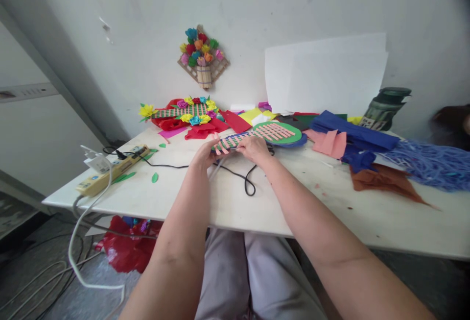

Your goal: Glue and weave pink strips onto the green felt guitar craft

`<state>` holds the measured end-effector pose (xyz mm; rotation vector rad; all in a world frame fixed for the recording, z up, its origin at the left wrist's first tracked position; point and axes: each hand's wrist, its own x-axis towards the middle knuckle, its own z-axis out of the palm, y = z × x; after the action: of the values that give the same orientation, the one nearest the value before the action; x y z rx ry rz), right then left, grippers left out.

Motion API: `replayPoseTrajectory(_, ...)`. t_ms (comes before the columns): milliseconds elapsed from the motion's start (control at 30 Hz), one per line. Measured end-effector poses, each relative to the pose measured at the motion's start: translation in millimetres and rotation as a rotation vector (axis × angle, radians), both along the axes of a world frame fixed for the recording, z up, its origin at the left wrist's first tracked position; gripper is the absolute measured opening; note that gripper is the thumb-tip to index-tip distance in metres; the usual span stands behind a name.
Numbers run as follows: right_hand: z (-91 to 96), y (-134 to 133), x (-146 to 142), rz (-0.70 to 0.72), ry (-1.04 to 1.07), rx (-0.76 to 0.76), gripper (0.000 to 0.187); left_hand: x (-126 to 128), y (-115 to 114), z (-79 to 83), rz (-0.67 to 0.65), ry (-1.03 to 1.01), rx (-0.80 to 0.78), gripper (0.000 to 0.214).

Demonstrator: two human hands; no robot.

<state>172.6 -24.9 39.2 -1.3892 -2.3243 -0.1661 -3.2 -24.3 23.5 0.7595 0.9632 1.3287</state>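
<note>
A long sole-shaped green sheet (295, 136) with pink strips woven across it is held just over the table, and blue material shows along its lower edge. My left hand (204, 152) grips its narrow left end, where loose pink strip ends stick out by the fingers. Closed on the near edge around the middle is my right hand (256, 149), its fingertips pinching the piece. Under the hands a black cord (246, 183) loops over the tabletop. Behind to the left lies a similar woven piece (176, 112) trimmed with paper flowers.
A power strip (110, 173) with a white charger (98, 162) lies at the left. To the right are blue crepe paper (352, 131), brown paper (389, 183), blue strands (436, 163) and a dark bottle (385, 109). A flower decoration (203, 60) hangs on the wall.
</note>
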Motion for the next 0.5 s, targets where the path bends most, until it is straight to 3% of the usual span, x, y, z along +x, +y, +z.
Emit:
replayPoseTrajectory(233,1.3,-2.5,-1.9,0.049,-0.006,0.028,0.018,-0.1,1.5,3.5,0.075,-0.02,-0.098,0.016)
replayPoseTrajectory(500,3.3,-2.8,0.0,0.059,-0.004,0.061,0.017,-1.8,5.2,-2.4,0.145,-0.121,-0.111,0.021)
